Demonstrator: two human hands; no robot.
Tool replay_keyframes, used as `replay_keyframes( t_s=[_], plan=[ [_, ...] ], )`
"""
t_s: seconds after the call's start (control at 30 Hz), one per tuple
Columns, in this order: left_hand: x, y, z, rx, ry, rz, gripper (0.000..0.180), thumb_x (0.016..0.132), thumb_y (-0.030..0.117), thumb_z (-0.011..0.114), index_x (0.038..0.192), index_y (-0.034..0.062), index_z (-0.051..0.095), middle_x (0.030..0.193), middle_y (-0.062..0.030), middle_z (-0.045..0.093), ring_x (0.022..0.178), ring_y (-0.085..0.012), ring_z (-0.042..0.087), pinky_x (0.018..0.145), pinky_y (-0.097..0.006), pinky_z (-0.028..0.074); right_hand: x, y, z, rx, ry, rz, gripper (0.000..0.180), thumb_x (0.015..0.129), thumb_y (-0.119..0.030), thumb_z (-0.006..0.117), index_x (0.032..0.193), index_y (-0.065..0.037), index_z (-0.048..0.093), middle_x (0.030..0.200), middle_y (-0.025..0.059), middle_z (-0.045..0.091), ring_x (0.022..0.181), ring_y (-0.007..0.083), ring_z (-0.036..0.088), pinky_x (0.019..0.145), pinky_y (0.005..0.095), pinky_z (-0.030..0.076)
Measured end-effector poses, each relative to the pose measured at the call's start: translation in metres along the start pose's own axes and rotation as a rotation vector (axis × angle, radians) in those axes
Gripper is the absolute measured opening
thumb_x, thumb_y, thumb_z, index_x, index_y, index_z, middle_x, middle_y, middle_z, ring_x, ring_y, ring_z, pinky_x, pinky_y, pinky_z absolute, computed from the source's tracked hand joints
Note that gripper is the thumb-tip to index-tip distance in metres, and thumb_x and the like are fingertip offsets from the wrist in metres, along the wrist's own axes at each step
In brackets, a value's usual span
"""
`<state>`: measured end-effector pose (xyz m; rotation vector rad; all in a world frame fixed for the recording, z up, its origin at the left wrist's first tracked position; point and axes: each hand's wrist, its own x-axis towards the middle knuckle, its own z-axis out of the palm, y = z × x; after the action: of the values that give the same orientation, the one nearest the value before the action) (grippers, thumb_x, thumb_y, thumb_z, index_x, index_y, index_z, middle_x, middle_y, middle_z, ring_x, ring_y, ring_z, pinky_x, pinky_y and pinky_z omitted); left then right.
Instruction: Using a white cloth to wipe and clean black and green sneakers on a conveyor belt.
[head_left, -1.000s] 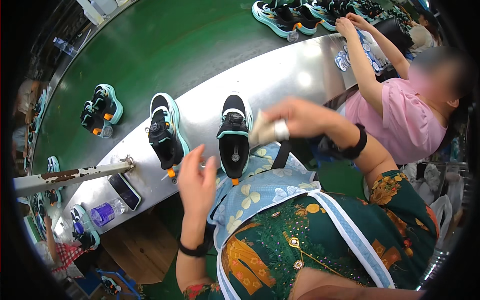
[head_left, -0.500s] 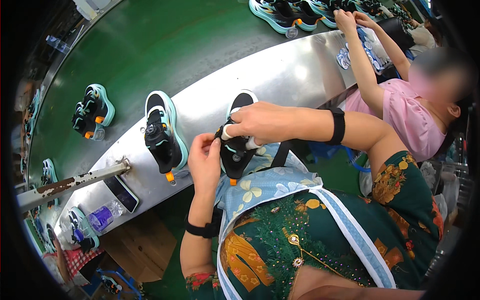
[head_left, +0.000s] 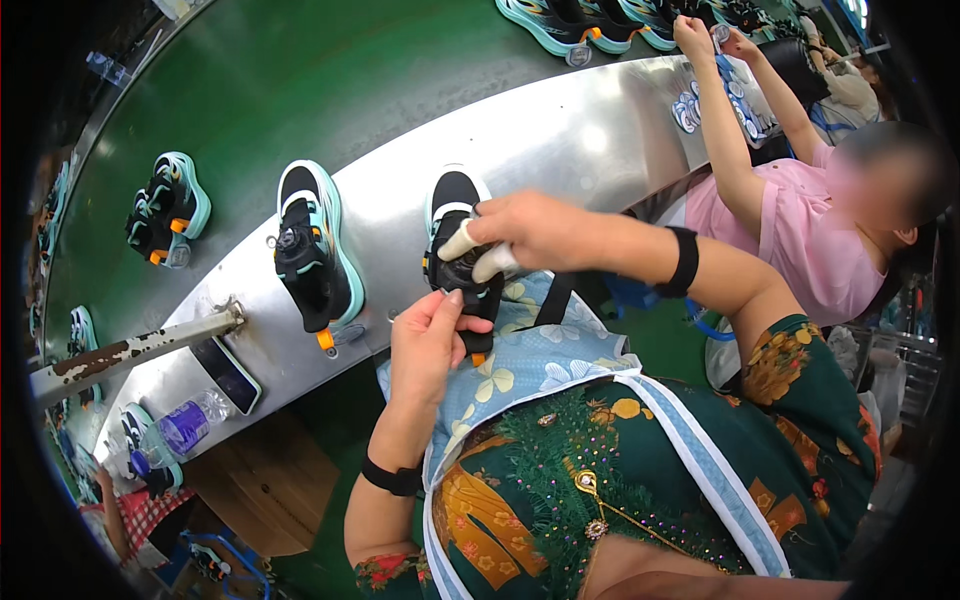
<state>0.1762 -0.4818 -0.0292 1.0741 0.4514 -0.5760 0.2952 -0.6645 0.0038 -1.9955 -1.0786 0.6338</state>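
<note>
A black and white sneaker (head_left: pixel 455 190) with a pale turquoise sole stands on the metal ledge in front of me, toe pointing away, an orange tab at its heel. White covers sit on two fingers of my right hand (head_left: pixel 535 232), which close around a dark round part at the sneaker's tongue; this hand is slightly blurred. Close to the shoe's opening, my left hand (head_left: pixel 425 340) has thumb and forefinger pinched together; whatever lies between them is hidden. To the left stands a matching sneaker (head_left: pixel 312 240), with a round piece near its tongue and an orange heel tab.
A pair of sneakers (head_left: pixel 170 210) rests on the green surface (head_left: pixel 330 70). At left are a rusty metal bar (head_left: pixel 140 350), a phone (head_left: pixel 228 375) and a plastic bottle (head_left: pixel 185 428). A co-worker in pink (head_left: pixel 810 220) sits at right, beside round tags (head_left: pixel 690 108).
My left hand has shifted from the shoe's left edge in toward its opening, and my right hand has lifted slightly rightward. The view has shifted a little. The co-worker's hands have moved apart.
</note>
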Motion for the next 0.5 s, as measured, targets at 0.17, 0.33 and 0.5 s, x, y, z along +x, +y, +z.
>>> replay_keyframes(
  t_s=[0.17, 0.33, 0.5],
  plan=[
    [0.000, 0.000, 0.001, 0.008, 0.021, 0.037, 0.025, 0.099, 0.021, 0.049, 0.098, -0.0002, 0.062, 0.078, -0.0138, 0.070, 0.039, -0.0030, 0.036, 0.038, -0.018, 0.027, 0.001, -0.013, 0.007, -0.378, 0.193, -0.034, 0.038, 0.078, -0.022, 0.073, 0.111, -0.008, 0.064, 0.072, 0.0122, 0.055, 0.071, 0.0300, 0.060, 0.065, 0.0393, 0.048],
    [0.000, -0.004, 0.005, -0.038, 0.011, 0.026, 0.024, 0.099, 0.020, 0.048, 0.098, -0.0002, 0.062, 0.078, -0.0138, 0.070, 0.039, -0.0031, 0.037, 0.038, -0.018, 0.029, -0.003, -0.013, 0.014, -0.254, 0.145, 0.042, 0.035, 0.075, -0.027, 0.074, 0.101, -0.006, 0.064, 0.072, 0.0091, 0.056, 0.071, 0.0301, 0.059, 0.064, 0.0385, 0.047],
    [0.001, -0.002, 0.005, -0.101, 0.012, 0.015, 0.025, 0.100, 0.020, 0.047, 0.101, -0.0004, 0.061, 0.079, -0.0142, 0.070, 0.039, -0.0035, 0.039, 0.038, -0.017, 0.030, 0.008, -0.007, 0.001, -0.076, 0.047, 0.048, 0.036, 0.077, -0.021, 0.073, 0.111, -0.012, 0.065, 0.071, 0.0090, 0.057, 0.072, 0.0281, 0.059, 0.069, 0.0370, 0.045]
  ],
)
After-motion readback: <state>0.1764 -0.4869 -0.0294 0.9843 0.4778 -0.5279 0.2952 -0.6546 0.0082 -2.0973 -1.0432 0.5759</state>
